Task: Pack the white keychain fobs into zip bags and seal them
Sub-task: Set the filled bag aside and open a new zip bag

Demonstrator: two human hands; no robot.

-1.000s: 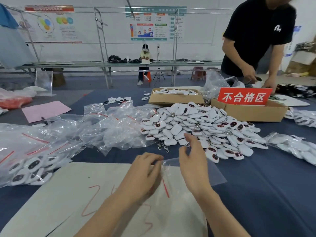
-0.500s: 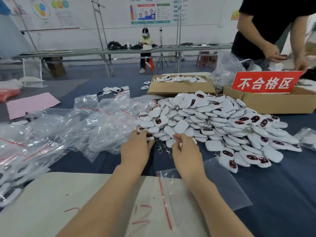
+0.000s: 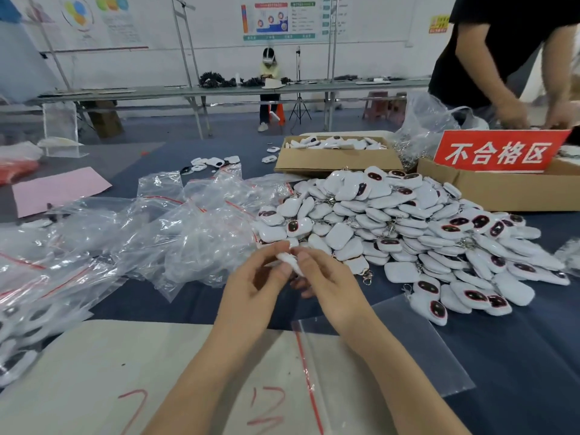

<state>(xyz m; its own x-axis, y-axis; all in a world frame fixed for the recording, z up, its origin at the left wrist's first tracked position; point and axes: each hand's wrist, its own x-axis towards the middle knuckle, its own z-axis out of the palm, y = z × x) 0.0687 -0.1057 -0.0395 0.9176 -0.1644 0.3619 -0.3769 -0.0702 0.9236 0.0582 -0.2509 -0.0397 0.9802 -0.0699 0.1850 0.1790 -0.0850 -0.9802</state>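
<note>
A big heap of white keychain fobs (image 3: 408, 233) with dark oval faces lies on the blue table, right of centre. My left hand (image 3: 254, 287) and my right hand (image 3: 326, 284) meet just in front of the heap and together pinch one white fob (image 3: 290, 262) between their fingertips. An empty clear zip bag (image 3: 392, 350) with a red seal line lies flat under my right forearm, partly on a beige board (image 3: 103, 372).
Loose empty zip bags (image 3: 194, 227) are piled at the left, with filled bags (image 3: 18, 334) at the far left. Two cardboard boxes (image 3: 335, 158) stand behind the heap, one with a red sign (image 3: 499, 152). A person in black (image 3: 502, 58) works at the far right.
My hands reached forward into the near edge of the heap, then drew back a little toward me holding one fob between them. The view tilted down and closer.
</note>
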